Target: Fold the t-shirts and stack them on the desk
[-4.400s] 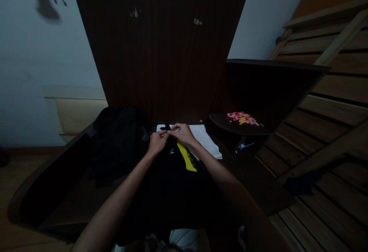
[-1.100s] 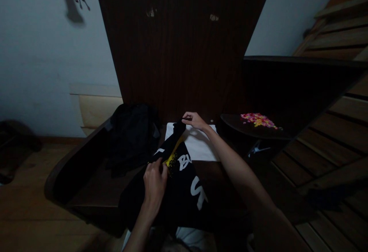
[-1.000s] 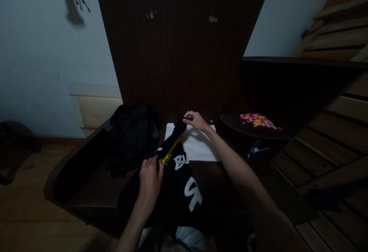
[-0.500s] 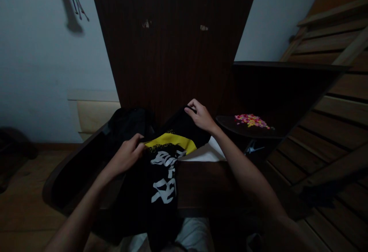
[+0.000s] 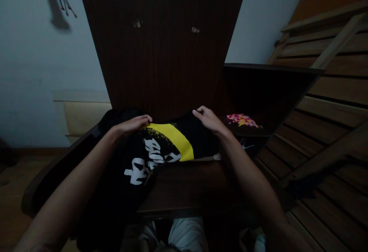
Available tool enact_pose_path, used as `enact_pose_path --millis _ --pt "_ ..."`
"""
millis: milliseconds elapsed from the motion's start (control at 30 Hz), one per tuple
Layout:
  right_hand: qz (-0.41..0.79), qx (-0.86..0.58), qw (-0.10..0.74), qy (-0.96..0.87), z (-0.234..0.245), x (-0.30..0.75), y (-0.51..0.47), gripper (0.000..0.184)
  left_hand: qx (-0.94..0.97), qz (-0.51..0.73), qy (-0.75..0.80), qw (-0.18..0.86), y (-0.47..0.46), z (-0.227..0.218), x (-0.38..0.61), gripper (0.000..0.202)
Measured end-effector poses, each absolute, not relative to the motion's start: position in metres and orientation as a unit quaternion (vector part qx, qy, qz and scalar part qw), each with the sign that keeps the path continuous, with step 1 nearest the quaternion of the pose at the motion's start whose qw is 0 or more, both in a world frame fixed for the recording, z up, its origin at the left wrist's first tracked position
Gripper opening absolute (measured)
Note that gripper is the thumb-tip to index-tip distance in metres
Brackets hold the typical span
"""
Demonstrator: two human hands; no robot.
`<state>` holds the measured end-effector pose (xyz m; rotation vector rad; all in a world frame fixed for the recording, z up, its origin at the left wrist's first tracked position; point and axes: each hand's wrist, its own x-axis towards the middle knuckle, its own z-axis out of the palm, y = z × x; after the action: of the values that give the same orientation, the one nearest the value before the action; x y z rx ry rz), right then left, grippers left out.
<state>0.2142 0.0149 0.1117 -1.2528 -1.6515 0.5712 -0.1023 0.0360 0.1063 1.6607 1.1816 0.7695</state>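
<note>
A black shirt with a yellow band and white lettering lies spread over the far part of a dark wooden table. My left hand grips its far left edge, fingers curled over the cloth. At the far right edge my right hand pinches the cloth in the same way. The shirt's lower part hangs off the table's left front side. Only a thin strip of white cloth shows under the shirt's right edge.
A dark heap of clothing sits behind my left hand. A dark shelf on the right carries a pile of small pink and yellow bits. A dark wooden panel stands behind, wooden slats at right.
The shirt went from a twisted strip held near and far to a broad sheet spread sideways. My left hand moved up and left to the far edge; the white cloth got covered.
</note>
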Motion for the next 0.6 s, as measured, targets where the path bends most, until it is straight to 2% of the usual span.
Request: enact_pose_path --millis 100,167,267,433,600 --pt "0.215 -0.593 0.413 -0.657 0.082 0.228 0.041 0.029 0.727 0.227 0.502 0.409 0.055 0.073 -0.08 0.017" --pt "0.207 -0.619 0.373 -0.659 0.059 0.237 0.058 0.025 0.763 0.212 0.507 0.341 0.063 0.049 -0.065 0.013" --pt "0.183 -0.645 0.327 -0.666 0.03 0.249 0.08 0.023 0.777 0.212 0.507 0.306 0.069 0.02 -0.047 0.012" --pt "0.152 -0.649 0.287 -0.688 0.008 0.271 0.106 0.019 0.782 0.214 0.495 0.312 0.072 0.001 -0.043 0.017" --pt "0.15 -0.624 0.243 -0.728 0.02 0.289 0.133 0.018 0.768 0.23 0.455 0.388 0.086 -0.004 -0.051 0.022"
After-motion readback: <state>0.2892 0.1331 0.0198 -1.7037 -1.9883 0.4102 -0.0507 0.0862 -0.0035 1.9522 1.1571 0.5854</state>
